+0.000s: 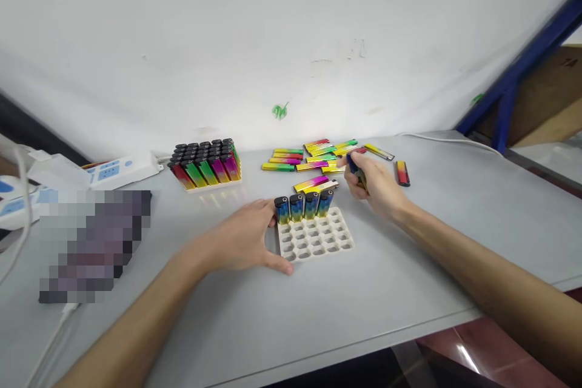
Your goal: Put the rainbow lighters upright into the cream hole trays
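Note:
A white tray with rows of holes [318,242] lies in the middle of the grey table. Several rainbow-coloured lighters with black caps [304,206] stand in its far row. My left hand [243,236] rests against the tray's left edge, fingers curved round it and thumb along its near corner. My right hand [373,185] is just right of and behind the tray, closed on a blue lighter [353,165]. Behind it lies a loose pile of rainbow lighters [313,157].
A second tray full of black-capped lighters [207,163] stands at the back left. One red lighter [402,173] lies apart at the right. White power strips with cables [113,173] and a blurred-out object [91,242] are at the left. A blue metal frame [522,66] rises at the right.

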Available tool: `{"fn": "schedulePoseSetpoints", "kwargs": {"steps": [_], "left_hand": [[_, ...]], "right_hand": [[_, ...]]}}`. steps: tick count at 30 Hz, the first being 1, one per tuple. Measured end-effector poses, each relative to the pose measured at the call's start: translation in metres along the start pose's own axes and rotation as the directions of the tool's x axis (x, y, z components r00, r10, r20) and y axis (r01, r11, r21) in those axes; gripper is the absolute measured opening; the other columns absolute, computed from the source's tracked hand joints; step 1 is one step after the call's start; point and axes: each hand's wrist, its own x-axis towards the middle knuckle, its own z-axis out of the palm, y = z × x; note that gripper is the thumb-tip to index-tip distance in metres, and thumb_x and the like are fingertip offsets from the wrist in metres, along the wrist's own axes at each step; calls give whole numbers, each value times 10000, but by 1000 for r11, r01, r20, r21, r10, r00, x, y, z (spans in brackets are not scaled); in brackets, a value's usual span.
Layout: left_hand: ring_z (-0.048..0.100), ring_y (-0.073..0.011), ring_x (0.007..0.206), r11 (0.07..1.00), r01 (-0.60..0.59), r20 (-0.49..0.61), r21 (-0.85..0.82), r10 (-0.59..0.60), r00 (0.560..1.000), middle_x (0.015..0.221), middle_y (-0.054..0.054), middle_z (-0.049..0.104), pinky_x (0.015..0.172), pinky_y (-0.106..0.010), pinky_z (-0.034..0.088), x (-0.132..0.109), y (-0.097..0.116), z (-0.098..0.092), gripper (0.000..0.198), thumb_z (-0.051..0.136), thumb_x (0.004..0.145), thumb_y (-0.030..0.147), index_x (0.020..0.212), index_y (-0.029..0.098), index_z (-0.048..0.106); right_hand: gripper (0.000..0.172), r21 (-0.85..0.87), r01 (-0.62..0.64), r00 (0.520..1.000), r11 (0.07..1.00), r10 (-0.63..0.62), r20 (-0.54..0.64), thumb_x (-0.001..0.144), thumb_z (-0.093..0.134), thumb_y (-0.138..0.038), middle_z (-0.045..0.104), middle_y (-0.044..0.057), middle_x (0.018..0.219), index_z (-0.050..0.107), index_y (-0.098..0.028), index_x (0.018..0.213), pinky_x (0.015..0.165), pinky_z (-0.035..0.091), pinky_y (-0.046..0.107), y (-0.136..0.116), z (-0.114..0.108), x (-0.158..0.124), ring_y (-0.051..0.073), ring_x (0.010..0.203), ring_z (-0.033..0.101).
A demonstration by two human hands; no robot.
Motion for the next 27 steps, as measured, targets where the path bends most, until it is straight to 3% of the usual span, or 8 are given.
{"fn": "schedulePoseSetpoints", "kwargs": {"steps": [2,5,13,22,27], "left_hand": [[637,-293,901,1000,15,-28,6,-15,999,989,-37,655,753,-391,500,1,-2,2,629,829,581,693,925,254,538],[637,-280,818,999,41,-60,21,-39,997,936,-35,665,675,-386,483,3,-5,5,613,793,591,735,844,259,501],[616,-280,787,994,55,-68,96,-48,997,904,-41,656,628,-378,428,5,-8,9,631,730,636,793,816,258,449],[608,-268,787,995,56,-57,85,-52,997,914,-38,653,630,-366,412,6,-8,9,632,731,638,789,828,252,457],[606,-266,780,994,61,-58,89,-56,997,915,-42,658,626,-366,414,6,-8,8,624,731,641,784,831,252,467]], "right_hand": [[498,37,-78,997,996,78,-1,928,488,-691,330,-72,565,481,-229,741,435,150,261,6,-2,-2,80,424,214],[577,59,-140,989,988,142,-35,923,447,-721,253,-71,510,410,-236,614,432,121,270,9,0,-1,86,419,159],[510,92,-147,985,985,155,-82,943,440,-544,232,-61,471,370,-241,539,428,106,265,5,6,-2,90,416,137],[584,76,-166,984,983,170,-53,908,475,-716,230,-70,485,390,-242,579,433,110,266,7,5,-2,89,424,146],[517,102,-160,985,982,165,-42,959,425,-556,249,-62,473,390,-236,555,427,117,265,6,5,-2,87,413,145]]}}
